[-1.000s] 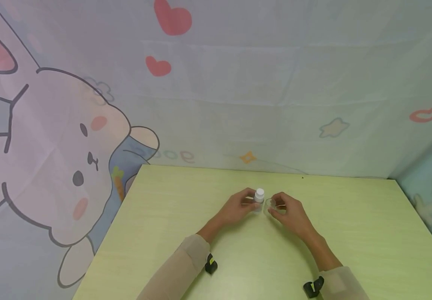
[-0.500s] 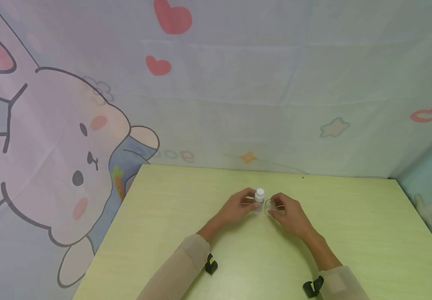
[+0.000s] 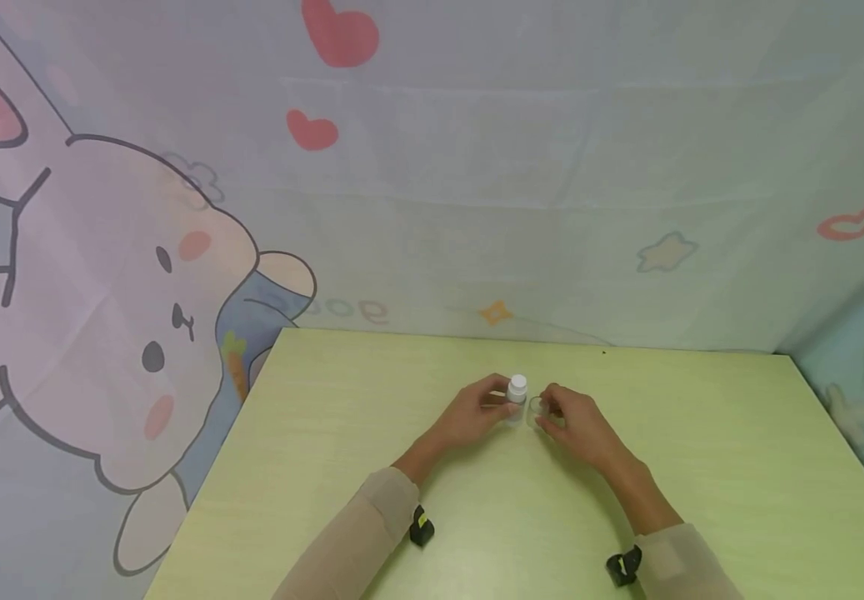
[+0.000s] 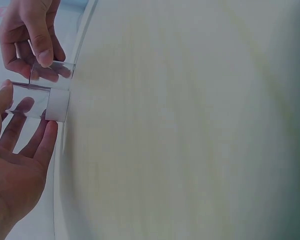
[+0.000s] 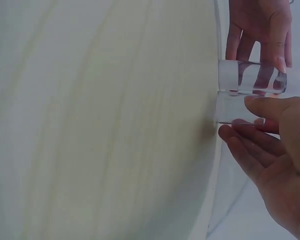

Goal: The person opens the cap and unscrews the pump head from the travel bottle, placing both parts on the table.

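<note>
In the head view my left hand [image 3: 475, 412] grips a small clear bottle [image 3: 517, 386] with a white cap, its thumb and fingers around the body. The bottle stands upright on the table, and a whitish band [image 5: 228, 75] shows at its lower end in the right wrist view. Right beside it is a small clear cup [image 4: 65, 74], seen in the left wrist view. My right hand [image 3: 580, 425] holds that cup between thumb and fingers from the right. Cup and bottle stand side by side, very close; whether they touch I cannot tell. Fingers partly hide both.
The light yellow-green table [image 3: 327, 433] extends to both sides and in front of the hands. A printed cloth [image 3: 476, 167] with a rabbit and hearts hangs behind its far edge. Black straps with small mounts [image 3: 422, 529] sit at the sleeve cuffs.
The head view has shifted very slightly. Both hands keep their hold on the bottle and the cup in nearly the same place; the cup's tilt looks slightly different from a second ago.
</note>
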Demonstrator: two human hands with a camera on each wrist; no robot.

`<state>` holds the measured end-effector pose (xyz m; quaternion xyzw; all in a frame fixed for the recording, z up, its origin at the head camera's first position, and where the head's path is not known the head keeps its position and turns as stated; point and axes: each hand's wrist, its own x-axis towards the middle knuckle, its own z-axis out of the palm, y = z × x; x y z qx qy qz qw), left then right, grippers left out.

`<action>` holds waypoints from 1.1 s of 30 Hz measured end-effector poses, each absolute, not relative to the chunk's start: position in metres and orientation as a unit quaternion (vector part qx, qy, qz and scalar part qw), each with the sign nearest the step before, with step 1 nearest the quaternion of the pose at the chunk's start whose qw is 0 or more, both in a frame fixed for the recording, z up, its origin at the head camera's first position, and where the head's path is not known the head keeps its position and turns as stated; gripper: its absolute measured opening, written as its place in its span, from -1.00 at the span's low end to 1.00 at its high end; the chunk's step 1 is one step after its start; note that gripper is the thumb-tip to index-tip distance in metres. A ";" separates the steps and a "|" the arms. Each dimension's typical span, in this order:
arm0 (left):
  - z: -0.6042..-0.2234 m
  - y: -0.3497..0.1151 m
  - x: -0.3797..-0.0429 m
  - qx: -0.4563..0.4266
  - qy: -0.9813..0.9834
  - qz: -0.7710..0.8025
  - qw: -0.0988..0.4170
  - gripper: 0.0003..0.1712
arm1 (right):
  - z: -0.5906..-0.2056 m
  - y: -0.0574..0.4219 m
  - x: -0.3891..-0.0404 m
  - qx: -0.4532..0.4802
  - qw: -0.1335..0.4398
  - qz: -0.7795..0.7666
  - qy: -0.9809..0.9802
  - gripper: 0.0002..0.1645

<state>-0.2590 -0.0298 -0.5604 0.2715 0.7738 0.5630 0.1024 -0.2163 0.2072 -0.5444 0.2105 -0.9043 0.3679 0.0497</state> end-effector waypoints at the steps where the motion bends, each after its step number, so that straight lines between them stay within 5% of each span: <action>1: -0.561 -0.029 -0.259 0.272 0.774 0.563 0.101 -0.66 | -0.544 0.208 -0.216 0.213 0.051 0.363 -0.906 -0.75; 33: -0.560 -0.028 -0.260 0.267 0.783 0.552 0.105 -0.67 | -0.543 0.209 -0.217 0.215 0.040 0.344 -0.913 -0.74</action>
